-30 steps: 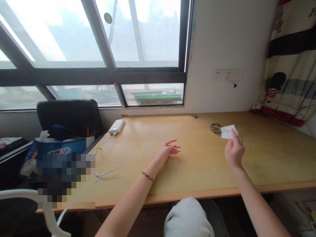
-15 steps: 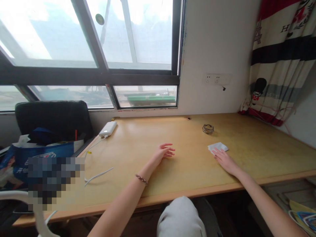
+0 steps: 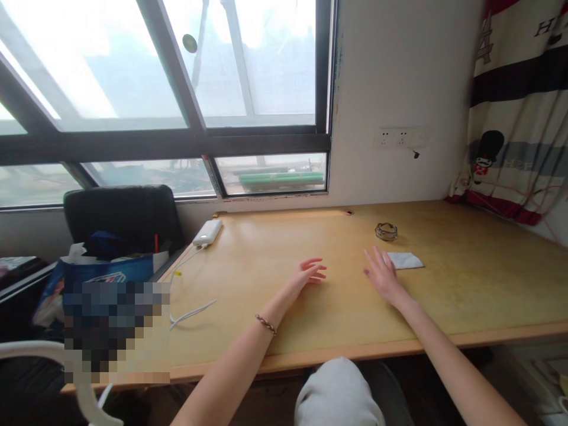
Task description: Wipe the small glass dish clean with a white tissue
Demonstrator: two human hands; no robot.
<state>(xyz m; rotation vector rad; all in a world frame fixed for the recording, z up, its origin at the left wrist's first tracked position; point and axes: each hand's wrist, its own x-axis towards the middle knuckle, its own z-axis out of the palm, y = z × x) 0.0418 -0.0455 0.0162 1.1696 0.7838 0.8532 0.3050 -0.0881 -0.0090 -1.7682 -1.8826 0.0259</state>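
My left hand (image 3: 307, 277) is held over the middle of the wooden desk (image 3: 266, 248), palm turned inward, its fingers apart and nothing in them. A braided bracelet (image 3: 266, 323) circles that wrist. My right hand (image 3: 384, 278) has its fingers spread and holds nothing. Just to its right lies a folded white tissue or cloth (image 3: 407, 260), flat on the desk; the hand hides its left edge, and whether they touch I cannot tell. Beyond the hand sits a dark, wiry ring-shaped object (image 3: 386, 231), perhaps a bracelet.
A white power bank (image 3: 207, 233) with a white cable (image 3: 193, 312) lies along the desk's left side. Past that edge are a black chair (image 3: 122, 216) and a blue bag (image 3: 102, 272). Window, wall socket (image 3: 394, 138) and curtain (image 3: 506, 130) line the back.
My right hand has come off the white tissue or cloth and moved left, fingers spreading. The left hand keeps its pose. The whole view has shifted slightly, with things appearing further right.
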